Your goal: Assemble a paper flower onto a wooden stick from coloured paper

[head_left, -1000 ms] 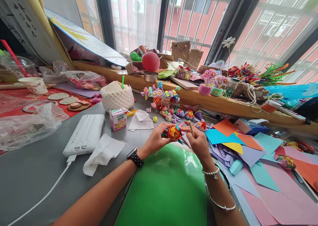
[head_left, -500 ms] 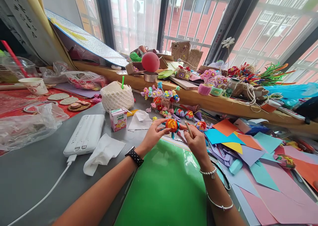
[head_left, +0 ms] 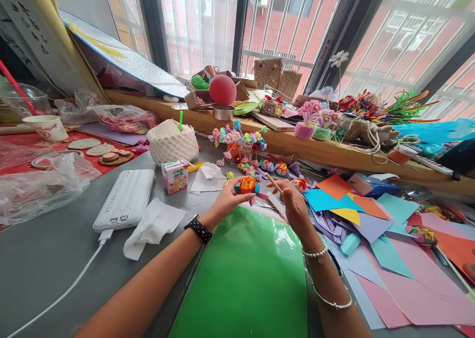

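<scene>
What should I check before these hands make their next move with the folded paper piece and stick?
1. Left hand grips the orange and blue paper piece: ok, pinched between thumb and fingers.
2. Right hand holds the wooden stick: ok, its free end points toward the paper piece.
3. Folds all fastened: cannot tell, too small and partly covered.
4. Green mat below the hands: ok.
5. Right hand has room around it: arguably not ok, purple paper scraps lie close beside it.
6. White cable apart from the left forearm: ok.
</scene>
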Motion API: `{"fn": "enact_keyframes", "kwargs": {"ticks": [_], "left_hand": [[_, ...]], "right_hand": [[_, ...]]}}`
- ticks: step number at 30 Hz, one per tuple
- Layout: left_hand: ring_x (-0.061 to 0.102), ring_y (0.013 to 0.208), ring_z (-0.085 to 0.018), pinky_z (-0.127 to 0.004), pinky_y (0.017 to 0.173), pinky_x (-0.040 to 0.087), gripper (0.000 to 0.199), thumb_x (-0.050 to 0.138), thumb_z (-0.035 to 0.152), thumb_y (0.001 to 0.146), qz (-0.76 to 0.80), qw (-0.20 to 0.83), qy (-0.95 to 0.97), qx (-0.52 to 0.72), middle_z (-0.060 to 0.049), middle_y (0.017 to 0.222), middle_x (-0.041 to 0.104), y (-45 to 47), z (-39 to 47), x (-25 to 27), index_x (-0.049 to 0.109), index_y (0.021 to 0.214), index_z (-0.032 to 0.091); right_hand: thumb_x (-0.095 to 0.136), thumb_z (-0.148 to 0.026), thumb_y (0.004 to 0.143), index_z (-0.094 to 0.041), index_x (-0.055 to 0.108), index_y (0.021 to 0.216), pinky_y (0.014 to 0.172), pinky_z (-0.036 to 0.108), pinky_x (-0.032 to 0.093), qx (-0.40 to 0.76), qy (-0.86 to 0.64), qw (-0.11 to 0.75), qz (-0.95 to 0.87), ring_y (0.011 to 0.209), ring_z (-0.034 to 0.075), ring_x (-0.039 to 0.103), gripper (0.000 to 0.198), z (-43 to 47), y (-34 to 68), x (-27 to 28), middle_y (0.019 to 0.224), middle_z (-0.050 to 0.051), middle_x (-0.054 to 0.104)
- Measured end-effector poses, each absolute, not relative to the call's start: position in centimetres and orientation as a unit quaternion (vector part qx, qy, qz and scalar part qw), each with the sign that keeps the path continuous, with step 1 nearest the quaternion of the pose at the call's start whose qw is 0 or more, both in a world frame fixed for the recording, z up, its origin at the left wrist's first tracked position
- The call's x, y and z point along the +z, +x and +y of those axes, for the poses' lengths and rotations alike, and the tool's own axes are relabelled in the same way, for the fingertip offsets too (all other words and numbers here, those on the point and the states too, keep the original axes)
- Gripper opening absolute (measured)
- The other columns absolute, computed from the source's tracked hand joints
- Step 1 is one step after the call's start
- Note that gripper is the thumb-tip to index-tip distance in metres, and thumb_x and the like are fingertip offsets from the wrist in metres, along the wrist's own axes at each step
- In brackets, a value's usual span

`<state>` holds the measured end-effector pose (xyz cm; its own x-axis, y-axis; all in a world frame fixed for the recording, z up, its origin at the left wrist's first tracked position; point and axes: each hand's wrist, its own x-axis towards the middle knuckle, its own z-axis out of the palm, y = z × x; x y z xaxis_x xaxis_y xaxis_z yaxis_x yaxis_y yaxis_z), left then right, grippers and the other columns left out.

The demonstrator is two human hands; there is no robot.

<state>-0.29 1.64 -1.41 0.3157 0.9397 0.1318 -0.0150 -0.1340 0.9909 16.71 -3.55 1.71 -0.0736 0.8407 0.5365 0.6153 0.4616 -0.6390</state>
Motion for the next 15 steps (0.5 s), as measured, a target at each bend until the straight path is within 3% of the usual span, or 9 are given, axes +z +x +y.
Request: {"fn": "enact_keyframes", "kwargs": {"ticks": [2,5,15], "left_hand": [[0.057,0.088,-0.019,-0.034,0.082,0.042,0.063,0.068,0.029,0.060,0.364,0.588,0.604,0.396,-0.010,0.104,0.056,-0.5,1.6,-0.9,0.042,0.115,0.015],[0.058,0.087,-0.018,-0.031,0.080,0.042,0.062,0.068,0.028,0.061,0.342,0.617,0.599,0.378,-0.008,0.099,0.060,-0.9,1.6,-0.6,0.040,0.115,0.016],[0.060,0.074,-0.014,-0.026,0.069,0.043,0.061,0.067,0.023,0.061,0.315,0.644,0.626,0.307,-0.007,0.090,0.063,-1.2,1.3,0.3,0.041,0.116,0.015]], "right_hand": [[0.020,-0.043,0.087,-0.019,0.057,0.074,0.056,0.024,0.036,0.129,-0.527,0.443,-0.713,0.060,0.013,0.048,0.046,-3.5,17.2,1.8,0.064,0.001,0.050],[0.032,-0.043,0.084,-0.018,0.053,0.072,0.048,0.021,0.032,0.152,-0.546,0.406,-0.717,0.050,0.011,0.043,0.035,-3.6,17.7,1.8,0.054,-0.003,0.046],[0.050,-0.039,0.078,-0.018,0.057,0.076,0.054,0.022,0.039,0.173,-0.496,0.381,-0.761,0.060,0.012,0.050,0.022,-3.6,17.3,1.9,0.068,0.001,0.057]]}}
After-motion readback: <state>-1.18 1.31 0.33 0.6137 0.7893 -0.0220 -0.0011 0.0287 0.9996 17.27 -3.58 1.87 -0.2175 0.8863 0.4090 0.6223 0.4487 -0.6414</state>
